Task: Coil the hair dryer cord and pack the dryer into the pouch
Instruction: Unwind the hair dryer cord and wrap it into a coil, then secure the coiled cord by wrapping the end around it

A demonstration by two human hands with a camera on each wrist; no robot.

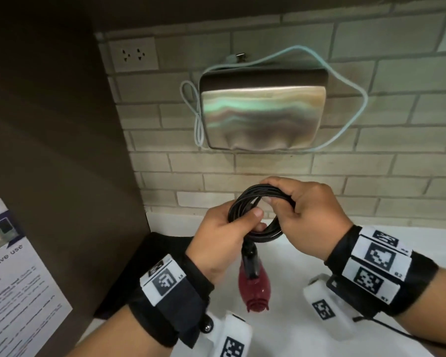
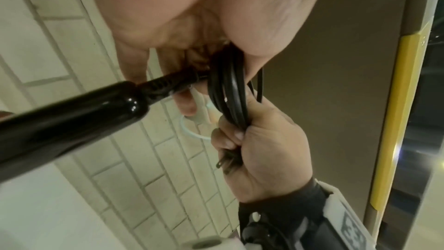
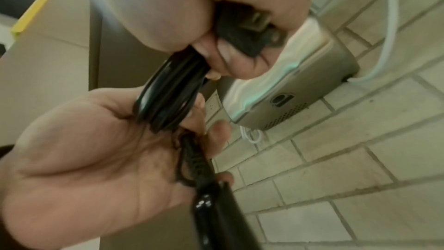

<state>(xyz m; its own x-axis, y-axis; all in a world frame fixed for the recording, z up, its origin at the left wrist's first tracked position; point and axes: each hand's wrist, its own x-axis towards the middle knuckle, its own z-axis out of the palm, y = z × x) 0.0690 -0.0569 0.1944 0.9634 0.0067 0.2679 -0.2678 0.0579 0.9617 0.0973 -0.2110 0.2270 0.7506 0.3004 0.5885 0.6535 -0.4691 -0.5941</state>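
Observation:
The black cord (image 1: 252, 199) is wound into a coil of several loops held in front of the tiled wall. My left hand (image 1: 245, 222) grips the coil's lower left side, thumb on top. My right hand (image 1: 281, 199) grips the upper right side and holds the plug (image 3: 242, 31) in its curled fingers. The dryer's dark red body (image 1: 254, 287) hangs nozzle-down from the cord under my left hand, above the white counter (image 1: 289, 338). Its glossy black handle (image 2: 72, 121) runs out from my left hand's fingers (image 2: 185, 105). A flat black pouch (image 1: 150, 261) lies on the counter at the left, partly behind my left wrist.
A metallic box (image 1: 263, 112) is fixed on the tiled wall above my hands, with a pale cable (image 1: 350, 81) looped around it. A double wall socket (image 1: 133, 54) sits at upper left. A dark cabinet side (image 1: 62, 150) with a printed notice (image 1: 13, 279) borders the left.

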